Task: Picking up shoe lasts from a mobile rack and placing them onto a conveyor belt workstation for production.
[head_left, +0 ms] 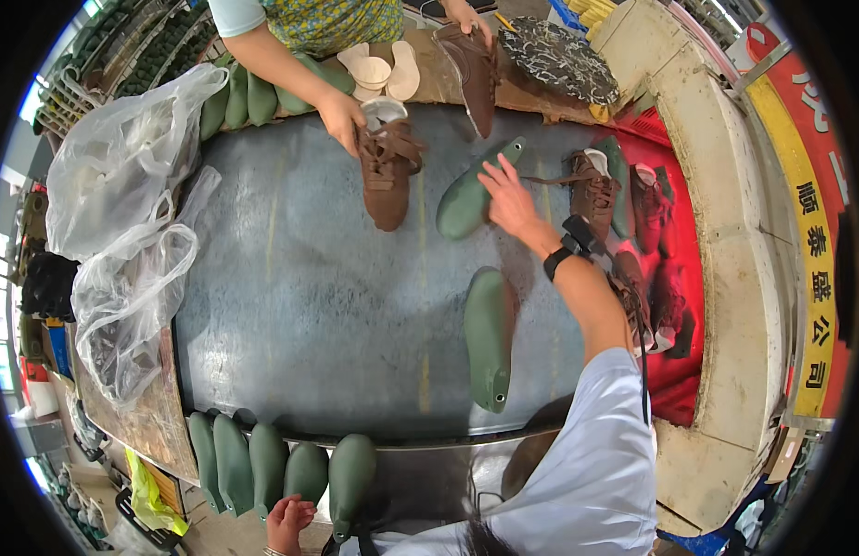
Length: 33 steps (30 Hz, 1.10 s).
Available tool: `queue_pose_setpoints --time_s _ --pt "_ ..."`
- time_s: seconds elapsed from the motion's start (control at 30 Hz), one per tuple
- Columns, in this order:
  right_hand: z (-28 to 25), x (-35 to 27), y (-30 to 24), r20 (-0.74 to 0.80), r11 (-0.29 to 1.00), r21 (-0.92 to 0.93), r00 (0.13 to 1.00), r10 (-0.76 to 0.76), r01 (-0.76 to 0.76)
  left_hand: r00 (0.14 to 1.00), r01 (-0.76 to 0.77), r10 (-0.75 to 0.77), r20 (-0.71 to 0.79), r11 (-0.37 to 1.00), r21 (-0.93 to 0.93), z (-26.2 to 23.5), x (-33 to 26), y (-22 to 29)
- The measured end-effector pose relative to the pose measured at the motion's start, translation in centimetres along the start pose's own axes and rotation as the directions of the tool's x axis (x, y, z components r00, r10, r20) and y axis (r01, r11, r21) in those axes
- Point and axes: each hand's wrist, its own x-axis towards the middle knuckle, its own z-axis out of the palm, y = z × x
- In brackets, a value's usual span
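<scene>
My right hand [509, 198], with a black watch on its wrist, reaches over the grey metal table [309, 306]. Its fingers are spread and rest on the upper end of a green shoe last [464, 202]; they are not closed around it. A second green last [489, 335] lies flat nearer to me. My left hand [288, 521] is low at the near edge with its fingers curled and nothing seen in them, just below a row of several upright green lasts [283, 463]. Across the table another person's hand [341, 119] holds a brown laced shoe [388, 174].
The other person's second hand [466, 14] rests on a brown shoe upper [473, 76] beside pale insoles [383, 67]. More brown laced shoes [594, 190] lie on a red bin [684, 269] at the right. Clear plastic bags [123, 185] crowd the left edge.
</scene>
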Motion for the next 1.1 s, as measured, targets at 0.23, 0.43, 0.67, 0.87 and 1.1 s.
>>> queue_pose_setpoints --time_s 0.23,0.43,0.67,0.87,1.1 --pt "0.7 0.9 -4.0 -0.07 0.929 0.201 0.941 0.33 -0.311 0.995 -0.021 0.012 0.1 0.995 0.093 1.2 1.3 0.2" --pt "-0.8 -1.8 2.3 0.015 0.995 0.083 0.998 -0.063 0.062 0.99 -0.13 0.126 0.057 0.989 0.07 0.3 -0.8 0.5" --pt "-4.2 -5.0 -6.1 0.084 0.934 0.264 0.97 0.227 -0.241 0.928 -0.347 0.331 0.171 0.935 0.073 -2.9 -0.6 -1.3" --pt "-19.1 -13.4 -21.9 0.554 0.746 0.645 0.772 -0.311 -0.163 0.925 -0.321 0.341 0.165 0.937 -0.138 -7.2 -2.2 -7.6" --pt "-27.4 -23.3 -42.1 0.693 0.692 0.713 0.261 -0.672 -0.114 0.883 -0.425 0.466 0.045 0.838 -0.343 -17.1 -7.2 -17.1"
